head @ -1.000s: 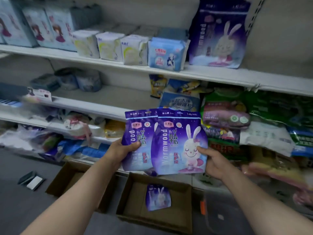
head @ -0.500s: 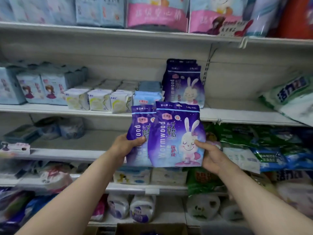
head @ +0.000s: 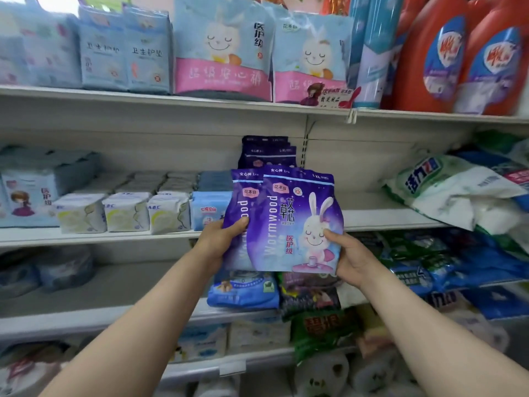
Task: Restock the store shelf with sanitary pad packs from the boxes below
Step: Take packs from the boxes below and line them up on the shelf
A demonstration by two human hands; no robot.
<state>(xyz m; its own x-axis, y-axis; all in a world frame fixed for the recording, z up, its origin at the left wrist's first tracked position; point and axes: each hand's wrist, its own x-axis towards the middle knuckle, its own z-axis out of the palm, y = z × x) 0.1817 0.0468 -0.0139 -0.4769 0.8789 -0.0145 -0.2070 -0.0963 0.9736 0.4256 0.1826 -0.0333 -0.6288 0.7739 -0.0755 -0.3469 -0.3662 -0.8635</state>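
I hold two purple Wormwood pad packs upright in front of the middle shelf (head: pixel 380 217). The front pack (head: pixel 297 213) shows a white rabbit; my right hand (head: pixel 347 256) grips its lower right corner. The rear pack (head: pixel 243 202) overlaps behind it on the left, with my left hand (head: pixel 220 239) gripping its lower left edge. Directly behind them, a stack of the same purple packs (head: pixel 267 151) stands on that shelf. The boxes below are out of view.
Small white ABC packs (head: pixel 126 212) and a light blue pack (head: pixel 207 209) line the shelf left of the purple stack. White detergent bags (head: pixel 455 190) lie at right. Pink-and-blue rabbit packs (head: pixel 223 50) and orange bottles (head: pixel 440 53) fill the top shelf.
Both hands have lifted the two purple packs from above the floor boxes up to the middle shelf level. The view has tilted upward, so the boxes are gone from sight.
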